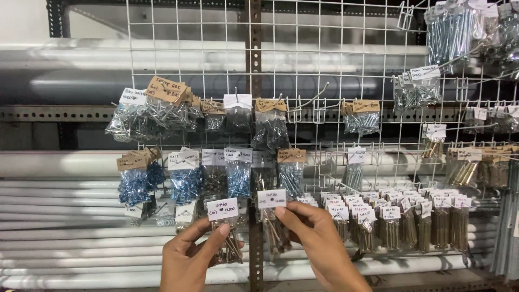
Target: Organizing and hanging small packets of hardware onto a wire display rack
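Observation:
My left hand (186, 257) grips a small clear bag of long bolts (227, 238) with a white card label on top. My right hand (316, 238) pinches a second bag of bolts (273, 224), also white-labelled, which hangs right beside the first. Both bags sit at the lower middle of a white wire grid panel (324, 59). Above them hang rows of similar bags: bluish screws (186, 181), silver screws (146, 116) and darker fasteners, each with a white or brown card tag.
A dense row of brass-coloured bolt bags (405, 221) hangs to the right of my right hand. Bare hooks (316, 100) stick out of the grid's upper middle. White pipes (65, 227) lie stacked behind the panel. A perforated metal upright (254, 48) runs down the centre.

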